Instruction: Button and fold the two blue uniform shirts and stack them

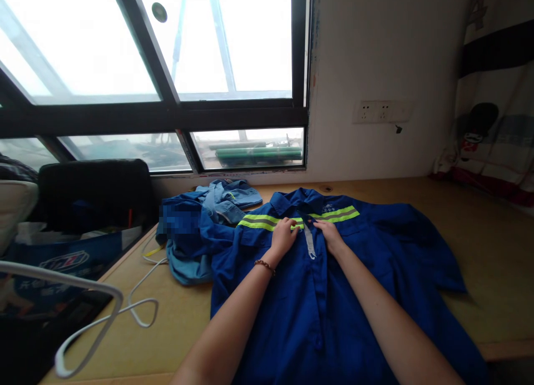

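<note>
Shirt: blue, yellow-grey stripes, flat on table.

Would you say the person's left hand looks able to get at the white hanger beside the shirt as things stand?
Probably yes. The left hand rests on the blue shirt, and the white hanger lies to its left at the table edge, with nothing piled between them.

Blue work shirt of matt woven cloth w/ glossy neon reflective stripes, lighter denim-type garment crumpled, rough-ish, table of pale wood, smooth matt finish, white hanger smooth plastic, wrist bracelet of brown beads
</note>
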A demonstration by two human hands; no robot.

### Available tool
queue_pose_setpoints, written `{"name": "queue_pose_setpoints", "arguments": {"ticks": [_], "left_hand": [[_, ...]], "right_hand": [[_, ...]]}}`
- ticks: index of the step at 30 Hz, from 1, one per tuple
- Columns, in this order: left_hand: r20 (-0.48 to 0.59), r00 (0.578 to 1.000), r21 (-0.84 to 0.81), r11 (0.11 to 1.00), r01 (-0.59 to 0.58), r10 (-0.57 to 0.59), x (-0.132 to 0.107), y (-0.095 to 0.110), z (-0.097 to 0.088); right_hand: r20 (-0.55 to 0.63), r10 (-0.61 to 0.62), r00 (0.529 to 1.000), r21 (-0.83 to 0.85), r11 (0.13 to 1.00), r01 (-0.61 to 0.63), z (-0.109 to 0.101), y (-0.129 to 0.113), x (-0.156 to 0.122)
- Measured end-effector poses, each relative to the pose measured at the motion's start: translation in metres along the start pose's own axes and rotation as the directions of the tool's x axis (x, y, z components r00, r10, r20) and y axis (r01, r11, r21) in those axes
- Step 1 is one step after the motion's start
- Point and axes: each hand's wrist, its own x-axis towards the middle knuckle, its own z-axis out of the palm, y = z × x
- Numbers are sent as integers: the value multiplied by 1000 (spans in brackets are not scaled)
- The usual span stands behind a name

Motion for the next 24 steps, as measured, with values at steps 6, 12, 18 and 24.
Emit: {"name": "queue_pose_setpoints", "arguments": {"ticks": [6, 12, 18, 24], "left_hand": [[138, 990, -17, 999, -37, 39, -2, 5, -1], [100, 988, -228, 964, 136, -116, 3, 5, -1], [429, 857, -752, 413, 514, -285, 8, 6, -3], [473, 851, -850, 134, 509, -231, 2, 0, -2]], "right_hand": [[52, 97, 994, 221, 969, -106, -4, -6, -2], [74, 106, 992, 283, 951, -123, 0, -10, -5], [76, 44, 996, 312, 948, -65, 8, -7, -7], [164, 130, 978, 342, 922, -180, 8, -4, -8]]}}
